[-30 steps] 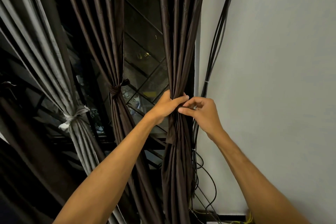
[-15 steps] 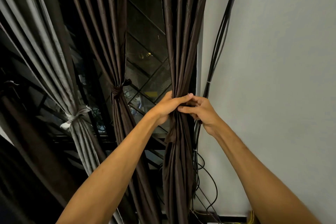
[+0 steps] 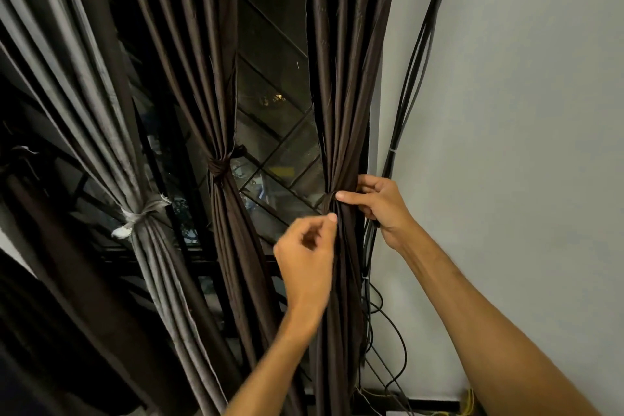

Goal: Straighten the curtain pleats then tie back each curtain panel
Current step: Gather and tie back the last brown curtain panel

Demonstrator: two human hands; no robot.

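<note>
Both forearms reach up from the lower frame. Left grip (image 3: 305,253) curls, thumb against forefinger, blurred. Right grip (image 3: 381,204) at centre right clasps the curtain (image 3: 341,111).

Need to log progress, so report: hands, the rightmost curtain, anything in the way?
Right hand grips rightmost curtain at its gather. Left hand curled at the fabric, grip unclear. Black cables hang close beside right hand.

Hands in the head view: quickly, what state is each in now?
Left hand: fingers curled at the brown curtain panel; a pinch cannot be told.
Right hand: grips that panel.
</note>
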